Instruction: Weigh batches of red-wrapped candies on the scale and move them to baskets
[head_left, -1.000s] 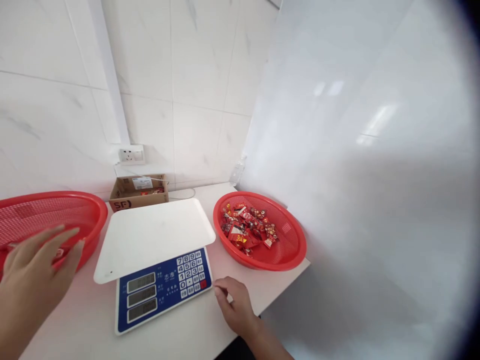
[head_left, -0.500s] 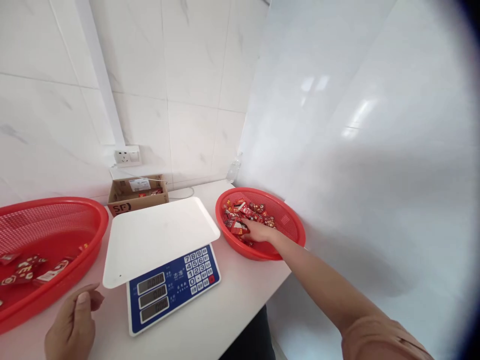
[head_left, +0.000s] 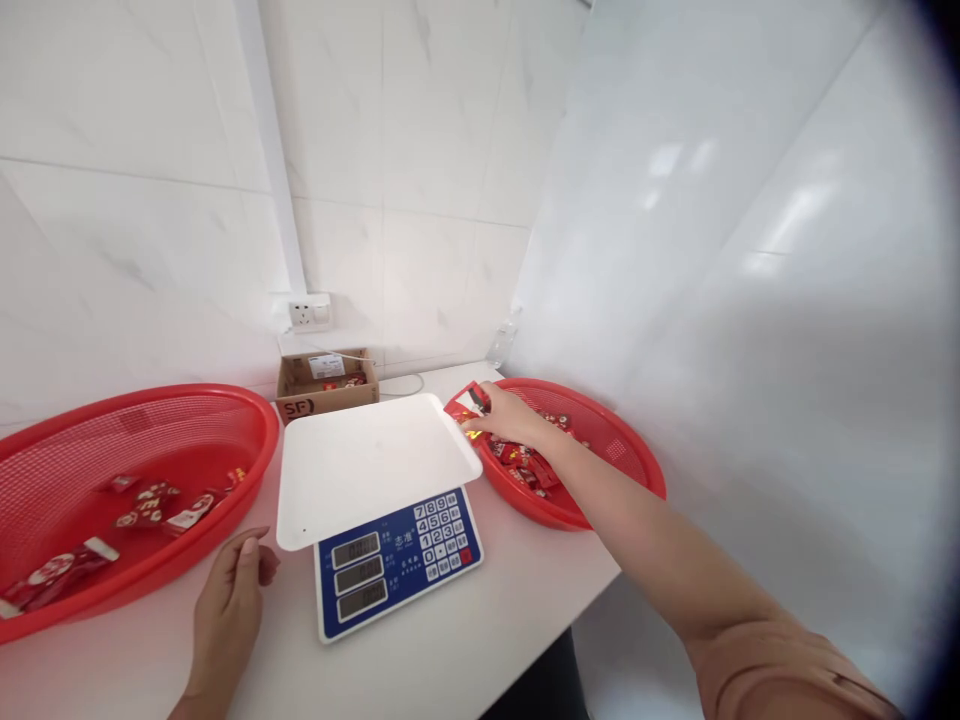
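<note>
My right hand grips a red snack packet, raised over the left rim of the right-hand red basket, close to the scale's far right corner. Below it, several more red packets lie in that basket. Between the two baskets stands a digital scale with a bare white weighing pan; its displays seem to read zeros. My left hand hovers left of the scale with its fingers curled together and nothing visible in them. Beside it, the left red basket holds several packets.
Behind the scale sits an open cardboard box with some red packets in it. A wall socket is above the box, with a cable running along the white table. A clear plastic object stands in the corner by the right wall.
My right hand has come up out of the right basket with a red packet and moved toward the scale. The view has swung left; my left hand stays curled near the scale.
</note>
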